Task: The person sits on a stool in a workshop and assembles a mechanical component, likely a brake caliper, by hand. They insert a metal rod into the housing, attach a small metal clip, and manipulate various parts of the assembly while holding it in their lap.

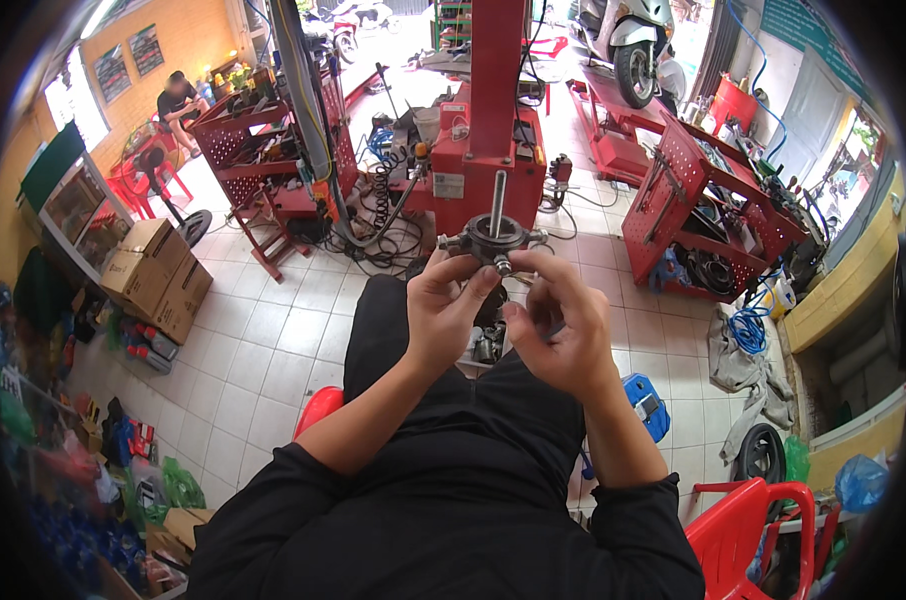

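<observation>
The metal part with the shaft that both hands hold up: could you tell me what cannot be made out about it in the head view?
- Underside of the metal part: hidden by the left hand and right hand.
- The small piece at the right hand's fingertips: too small to identify.
- Parts on the lap below: mostly covered by both hands.

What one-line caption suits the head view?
Both hands, left hand and right hand, hold a metal shafted part above the lap.

White tiled floor point(273, 330), orange wall point(188, 40), red tool racks point(708, 200), red plastic chair point(743, 530), cardboard boxes point(158, 275).
</observation>
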Motion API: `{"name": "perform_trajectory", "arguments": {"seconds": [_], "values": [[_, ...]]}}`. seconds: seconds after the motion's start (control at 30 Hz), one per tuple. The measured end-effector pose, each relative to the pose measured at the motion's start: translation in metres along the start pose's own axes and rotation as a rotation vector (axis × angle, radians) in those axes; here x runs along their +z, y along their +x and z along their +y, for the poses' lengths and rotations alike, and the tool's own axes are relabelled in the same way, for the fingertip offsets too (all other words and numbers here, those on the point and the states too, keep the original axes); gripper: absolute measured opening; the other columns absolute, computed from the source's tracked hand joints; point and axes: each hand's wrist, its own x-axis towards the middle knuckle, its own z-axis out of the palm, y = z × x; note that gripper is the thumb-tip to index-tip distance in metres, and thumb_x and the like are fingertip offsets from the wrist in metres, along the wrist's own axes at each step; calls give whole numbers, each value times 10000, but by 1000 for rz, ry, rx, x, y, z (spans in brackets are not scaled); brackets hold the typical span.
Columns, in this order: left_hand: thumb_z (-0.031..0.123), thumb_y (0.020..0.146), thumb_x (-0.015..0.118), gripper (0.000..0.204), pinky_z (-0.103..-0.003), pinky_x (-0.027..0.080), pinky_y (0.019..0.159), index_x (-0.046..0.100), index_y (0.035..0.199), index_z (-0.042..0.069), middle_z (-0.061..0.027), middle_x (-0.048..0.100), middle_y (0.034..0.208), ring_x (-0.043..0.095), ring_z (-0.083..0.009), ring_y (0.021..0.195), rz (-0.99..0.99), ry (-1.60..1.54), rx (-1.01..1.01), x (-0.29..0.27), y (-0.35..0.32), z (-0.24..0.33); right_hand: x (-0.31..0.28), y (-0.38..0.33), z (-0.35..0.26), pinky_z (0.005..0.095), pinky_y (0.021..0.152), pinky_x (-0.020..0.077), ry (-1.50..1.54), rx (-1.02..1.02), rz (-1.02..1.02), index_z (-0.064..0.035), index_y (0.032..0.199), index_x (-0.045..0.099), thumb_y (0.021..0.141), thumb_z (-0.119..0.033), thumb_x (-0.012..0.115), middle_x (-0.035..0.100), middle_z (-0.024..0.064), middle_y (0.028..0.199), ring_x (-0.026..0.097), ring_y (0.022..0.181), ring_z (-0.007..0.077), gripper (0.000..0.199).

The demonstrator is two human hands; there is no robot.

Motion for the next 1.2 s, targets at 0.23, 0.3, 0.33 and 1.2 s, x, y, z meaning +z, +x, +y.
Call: {"name": "perform_trajectory", "arguments": {"seconds": [0.23,0.3,0.33,1.2], "values": [[39,869,636,134,-225,384,810,648,964,-55,-54,559,987,502,-101,913,40,-122,-84,-2,3,-1,1,-3,8,211,479,392,346,277,-43,-15,1082,582,778,-43,643,544,-6,566,502,494,32,312],[42,875,630,139,-220,382,806,647,975,-53,-47,556,989,498,-95,913,39,-145,-74,-3,3,-2,2,-2,5,203,490,390,326,245,-69,-8,1088,578,783,-39,638,546,-7,575,502,508,26,311],[46,880,624,144,-220,381,806,647,982,-53,-44,555,990,496,-93,914,35,-155,-80,-3,2,-2,3,-1,4,200,495,389,316,229,-81,-5,1090,576,786,-37,635,547,-7,579,502,514,23,311],[93,954,497,192,-287,539,758,619,1064,-6,-106,666,994,654,-156,865,5,-494,-249,-9,3,-2,11,-5,9,290,494,446,165,59,-134,-60,1115,597,738,-72,646,580,78,588,561,475,206,381]]}}
